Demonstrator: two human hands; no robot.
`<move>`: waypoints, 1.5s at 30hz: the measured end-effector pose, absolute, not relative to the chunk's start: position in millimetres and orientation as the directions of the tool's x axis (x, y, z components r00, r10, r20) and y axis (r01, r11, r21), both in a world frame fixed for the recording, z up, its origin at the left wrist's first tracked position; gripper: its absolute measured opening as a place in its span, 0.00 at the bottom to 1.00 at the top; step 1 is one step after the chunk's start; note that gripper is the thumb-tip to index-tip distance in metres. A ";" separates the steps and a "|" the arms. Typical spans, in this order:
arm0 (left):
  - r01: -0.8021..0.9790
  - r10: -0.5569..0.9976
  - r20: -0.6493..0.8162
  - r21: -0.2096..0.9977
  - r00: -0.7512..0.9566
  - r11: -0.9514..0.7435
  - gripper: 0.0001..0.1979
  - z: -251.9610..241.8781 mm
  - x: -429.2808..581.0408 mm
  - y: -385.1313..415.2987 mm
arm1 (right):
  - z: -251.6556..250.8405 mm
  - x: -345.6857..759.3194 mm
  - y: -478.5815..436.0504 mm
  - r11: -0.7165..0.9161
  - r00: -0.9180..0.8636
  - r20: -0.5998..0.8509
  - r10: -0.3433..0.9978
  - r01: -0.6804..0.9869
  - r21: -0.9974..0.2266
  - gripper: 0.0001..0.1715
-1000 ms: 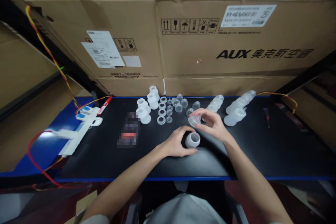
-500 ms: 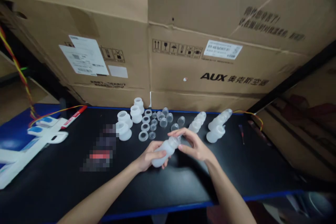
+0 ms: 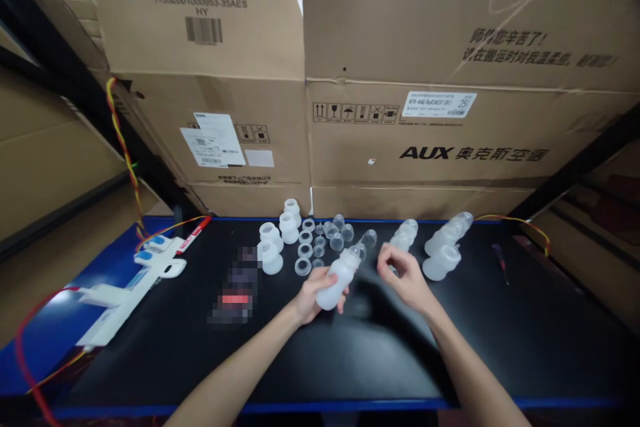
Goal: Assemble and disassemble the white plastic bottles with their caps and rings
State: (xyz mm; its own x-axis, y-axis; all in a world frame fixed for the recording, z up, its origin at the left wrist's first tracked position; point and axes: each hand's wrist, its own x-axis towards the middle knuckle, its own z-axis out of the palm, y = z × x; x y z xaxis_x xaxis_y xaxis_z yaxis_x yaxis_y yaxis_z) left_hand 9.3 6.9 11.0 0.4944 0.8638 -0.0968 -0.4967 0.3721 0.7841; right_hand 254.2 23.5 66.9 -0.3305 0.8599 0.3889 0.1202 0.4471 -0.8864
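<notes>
My left hand [image 3: 315, 293] is wrapped round the body of a milky-white baby bottle [image 3: 336, 285], which tilts up and to the right. Its neck end carries a translucent top, overlapped in view by clear domed caps [image 3: 369, 238] lying behind it. To the right and apart from the bottle, my right hand [image 3: 403, 275] hovers over the table with fingers curled in toward the thumb. I see nothing in that grip. Just behind my right hand lies a row of bottles with clear caps [image 3: 407, 230].
Bottles without tops [image 3: 271, 259] stand left of several rings [image 3: 303, 265] and clear domes [image 3: 337, 241]. More capped bottles [image 3: 443, 260] lie at right, near a thin screwdriver-like tool [image 3: 501, 263]. A white power strip [image 3: 127, 293] and red marker [image 3: 194, 235] are left. Cardboard [image 3: 425, 193] walls the back.
My right hand has come off the bottle's top and moved right, its fingers curling in. My left hand still holds the bottle. The camera view has shifted.
</notes>
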 end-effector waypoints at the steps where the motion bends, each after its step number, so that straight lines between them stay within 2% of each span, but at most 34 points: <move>1: -0.481 0.847 -0.097 0.786 0.523 0.388 0.31 11.8 7.7 7.5 | 68.8 254.3 22.3 0.439 -0.309 0.401 0.862 0.060 -0.897 0.14; 4: -0.405 0.771 -0.113 0.798 0.626 0.446 0.31 11.8 3.6 8.1 | 71.5 249.9 18.9 0.375 -0.436 0.359 0.825 -0.053 -0.926 0.38; 6: -0.363 0.741 -0.123 0.812 0.660 0.458 0.31 11.5 2.1 7.3 | 70.2 244.7 17.6 0.363 -0.510 0.330 0.794 -0.037 -0.931 0.39; 8: -0.303 0.746 -0.115 0.865 0.656 0.400 0.29 12.2 1.9 5.2 | 67.0 238.9 16.8 0.398 -0.470 0.322 0.822 0.070 -0.915 0.33; 10: -0.182 0.800 -0.053 0.963 0.598 0.199 0.26 13.5 3.5 1.4 | 62.8 233.0 15.9 0.410 -0.371 0.306 0.877 0.244 -0.879 0.21; 12: 0.014 0.866 0.153 0.983 0.476 -0.182 0.23 14.0 6.7 -3.5 | 58.4 227.2 14.3 0.361 -0.272 0.267 0.925 0.403 -0.841 0.24; 13: 0.134 0.860 0.312 0.910 0.404 -0.392 0.23 13.6 8.7 -6.2 | 56.3 224.4 13.1 0.323 -0.220 0.247 0.944 0.449 -0.833 0.28; 14: 0.258 0.809 0.480 0.779 0.340 -0.571 0.24 12.8 10.5 -8.6 | 54.3 221.6 11.6 0.283 -0.165 0.232 0.959 0.472 -0.835 0.30; 16: 0.475 0.611 0.740 0.446 0.281 -0.759 0.27 10.6 13.0 -12.5 | 50.8 216.4 7.9 0.211 -0.065 0.205 0.977 0.464 -0.860 0.33; 18: 0.607 0.419 0.857 0.168 0.299 -0.777 0.26 8.6 13.3 -14.6 | 47.4 212.2 3.3 0.136 0.005 0.151 0.989 0.407 -0.903 0.34; 19: 0.642 0.351 0.880 0.070 0.321 -0.763 0.25 7.9 13.0 -15.1 | 45.6 210.8 0.8 0.090 0.020 0.105 0.994 0.373 -0.924 0.35; 21: 0.674 0.261 0.899 -0.050 0.351 -0.737 0.24 6.5 12.7 -15.8 | 41.8 209.7 -4.5 -0.016 0.025 -0.009 1.000 0.301 -0.953 0.35; 23: 0.678 0.226 0.903 -0.093 0.366 -0.729 0.25 5.3 14.8 -16.8 | 38.4 211.5 -9.8 -0.113 0.023 -0.110 0.994 0.247 -0.962 0.36; 25: 0.660 0.264 0.901 -0.033 0.345 -0.751 0.27 4.9 20.1 -18.6 | 36.8 216.6 -15.2 -0.143 0.020 -0.142 0.990 0.185 -0.972 0.36; 26: 0.636 0.321 0.894 0.054 0.312 -0.770 0.27 5.4 23.6 -19.7 | 37.0 220.2 -17.8 -0.118 0.008 -0.118 0.993 0.141 -0.983 0.36; 29: 0.424 0.582 0.783 0.461 0.219 -0.780 0.28 10.1 33.3 -22.7 | 41.0 233.3 -25.4 0.089 -0.106 0.082 0.991 0.062 -0.994 0.34; 31: 0.228 0.715 0.643 0.679 0.274 -0.698 0.24 14.6 36.6 -23.9 | 44.1 240.5 -29.9 0.268 -0.202 0.240 0.950 0.131 -0.954 0.28; 33: 0.107 0.752 0.548 0.778 0.367 -0.619 0.19 17.2 37.6 -25.2 | 45.5 243.2 -33.8 0.411 -0.224 0.360 0.906 0.258 -0.874 0.19; 36: 0.099 0.726 0.583 0.751 0.366 -0.653 0.19 13.7 38.7 -29.9 | 45.2 237.5 -40.0 0.483 -0.139 0.469 0.872 0.396 -0.781 0.12; 41: 0.335 0.555 0.788 0.465 0.266 -0.820 0.30 0.6 43.0 -38.1 | 51.2 218.1 -57.0 0.460 -0.013 0.525 0.851 0.500 -0.734 0.12; 43: 0.374 0.483 0.828 0.368 0.284 -0.851 0.32 1.4 40.7 -34.2 | 55.4 215.3 -63.9 0.448 0.010 0.542 0.840 0.550 -0.705 0.12; 45: 0.385 0.427 0.820 0.279 0.381 -0.880 0.34 7.4 33.2 -24.8 | 58.8 219.4 -68.1 0.441 0.001 0.555 0.832 0.606 -0.662 0.12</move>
State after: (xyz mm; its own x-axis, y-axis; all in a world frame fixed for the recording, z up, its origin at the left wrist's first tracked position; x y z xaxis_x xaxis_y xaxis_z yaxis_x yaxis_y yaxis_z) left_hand 33.2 -24.8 7.4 0.3810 0.4267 0.8202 0.3853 -0.8797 0.2787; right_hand 219.4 -68.1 58.8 0.0014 0.8316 0.5554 0.6064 0.4409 -0.6617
